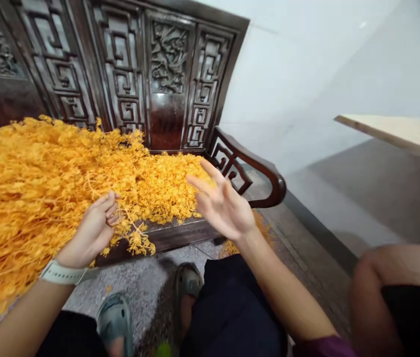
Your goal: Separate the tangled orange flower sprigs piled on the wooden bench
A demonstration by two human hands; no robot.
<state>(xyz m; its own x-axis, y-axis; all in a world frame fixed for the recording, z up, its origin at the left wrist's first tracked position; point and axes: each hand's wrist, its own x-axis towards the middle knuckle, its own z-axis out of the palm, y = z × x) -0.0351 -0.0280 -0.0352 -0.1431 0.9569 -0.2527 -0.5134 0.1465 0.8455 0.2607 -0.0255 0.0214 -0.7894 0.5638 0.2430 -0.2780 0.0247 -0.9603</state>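
Left grip (96, 223) pinching yellow sprig (140, 239), hanging to its right.

I face a dark bench (180, 235) with a carved lattice back (167, 119) and a curved armrest (269, 171). A white wall (306, 69) adjoins. To my right: a pale board (391, 130). Below me: grey-green slippers (114, 311) on speckled floor (145, 280).
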